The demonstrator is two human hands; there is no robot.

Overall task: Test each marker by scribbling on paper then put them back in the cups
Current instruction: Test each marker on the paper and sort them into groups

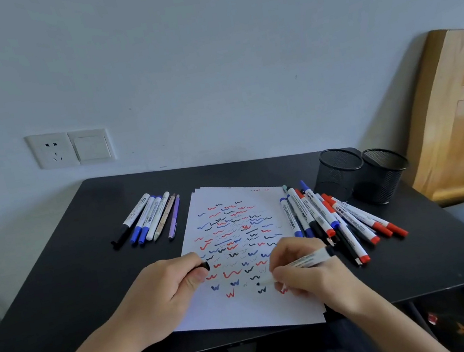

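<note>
A white paper (247, 311) covered with red, blue and black scribbles lies in the middle of the black table (67, 280). My right hand (308, 273) grips an uncapped black marker (309, 260), its tip touching the paper near the lower scribbles. My left hand (164, 291) rests on the paper's left edge and holds the black cap (201, 268). Several markers (333, 217) lie in a heap right of the paper. Another row of markers and pens (151, 217) lies to the left. Two black mesh cups (361, 174) stand empty at the back right.
A wooden headboard (461, 122) leans against the wall right of the table. A wall socket and switch (71, 148) sit on the wall behind the table's left. The table's front edge runs just below the paper.
</note>
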